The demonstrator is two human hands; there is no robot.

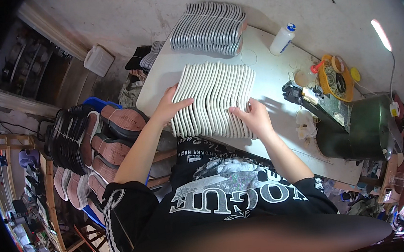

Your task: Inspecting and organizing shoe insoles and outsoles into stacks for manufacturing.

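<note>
A row of white-edged shoe soles [216, 100] stands on edge, pressed side by side, at the near edge of the white table [270, 78]. My left hand [173, 105] grips the left end of the row, its thumb across the front edges. At the right end my right hand [254, 117] clasps the outer soles, with the thumb on the front and the fingers behind. Most of the fingers of both hands are hidden by the soles. Behind the row lies a tied bundle of grey soles [209, 28].
A white bottle with a blue cap [283, 39] stands at the back. To the right are a yellow basket [336, 79], a dark green machine [353, 131] and a lit lamp [382, 35]. Bundled dark soles [69, 138] are piled at my left, near a white jug [99, 60].
</note>
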